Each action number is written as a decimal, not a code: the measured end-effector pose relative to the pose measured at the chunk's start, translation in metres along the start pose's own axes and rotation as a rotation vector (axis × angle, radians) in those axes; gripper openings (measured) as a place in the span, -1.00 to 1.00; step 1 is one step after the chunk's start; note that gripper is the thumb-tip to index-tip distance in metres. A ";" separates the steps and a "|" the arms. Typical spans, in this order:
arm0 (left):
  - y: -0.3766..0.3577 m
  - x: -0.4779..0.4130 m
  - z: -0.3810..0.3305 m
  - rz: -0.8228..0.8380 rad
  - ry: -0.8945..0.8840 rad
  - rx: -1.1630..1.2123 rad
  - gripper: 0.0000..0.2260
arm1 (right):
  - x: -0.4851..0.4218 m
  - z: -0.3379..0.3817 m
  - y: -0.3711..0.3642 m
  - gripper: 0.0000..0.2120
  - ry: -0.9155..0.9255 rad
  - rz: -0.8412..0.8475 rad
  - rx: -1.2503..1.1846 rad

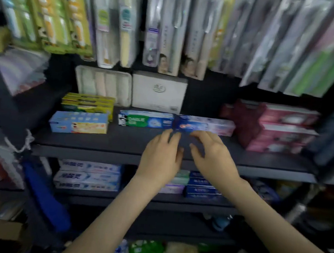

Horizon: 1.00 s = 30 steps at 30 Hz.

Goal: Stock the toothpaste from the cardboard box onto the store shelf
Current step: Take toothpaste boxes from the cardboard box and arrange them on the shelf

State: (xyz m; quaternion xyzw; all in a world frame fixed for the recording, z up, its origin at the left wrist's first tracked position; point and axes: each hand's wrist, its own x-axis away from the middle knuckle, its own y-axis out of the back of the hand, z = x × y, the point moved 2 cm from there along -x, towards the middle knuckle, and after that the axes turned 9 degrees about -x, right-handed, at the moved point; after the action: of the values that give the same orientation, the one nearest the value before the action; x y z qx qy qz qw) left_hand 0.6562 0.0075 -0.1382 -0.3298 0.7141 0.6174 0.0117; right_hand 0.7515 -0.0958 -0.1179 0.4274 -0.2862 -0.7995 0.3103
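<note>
Both grips empty. Left grip point(162, 156) and right grip point(213, 155) hover side by side over the shelf board point(98, 141), fingers loose and spread, nothing in either.

Straight beyond the fingertips is the blue-and-pink toothpaste box point(205, 125). It lies flat, long axis across the reach, parallel to the shelf edge. Right grip is in front of its middle, fingertips at or just short of the front face; too blurred to tell contact. Left grip's fingertips point at the box's left end, where it butts the green Darlie box point(146, 120) end to end on the same axis.

So the right grip is nearer the box body and the left covers the seam.

Judgement: the box looks placed. Any squaring-up is a push away from the grips or a slide along the axis.

Cardboard box point(2, 230) is well down-left of the left grip, far below this shelf; contents not visible.
</note>
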 end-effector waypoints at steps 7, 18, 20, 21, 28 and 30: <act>-0.039 0.019 -0.283 0.069 -0.285 0.162 -0.60 | 0.161 -0.122 0.233 -0.77 -0.133 -0.137 0.208; -0.104 0.032 -0.656 0.319 -0.589 0.226 -0.58 | 0.404 -0.278 0.523 -0.70 -0.533 -0.187 0.401; -0.118 0.025 -0.691 0.333 -0.634 0.184 -0.57 | 0.429 -0.304 0.553 -0.70 -0.569 -0.231 0.413; -0.126 0.020 -0.705 0.345 -0.652 0.161 -0.57 | 0.439 -0.317 0.567 -0.70 -0.583 -0.251 0.415; -0.200 -0.021 -0.800 0.401 -0.684 0.019 -0.48 | 0.469 -0.435 0.633 -0.65 -0.587 -0.220 0.447; -0.229 -0.035 -0.829 0.412 -0.673 -0.006 -0.44 | 0.463 -0.476 0.653 -0.65 -0.556 -0.203 0.447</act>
State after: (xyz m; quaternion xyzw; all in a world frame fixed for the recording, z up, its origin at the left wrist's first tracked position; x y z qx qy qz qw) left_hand 1.1183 -0.7182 -0.1267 0.0409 0.7198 0.6825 0.1199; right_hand 1.1209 -0.9504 -0.1045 0.2772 -0.4833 -0.8295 0.0390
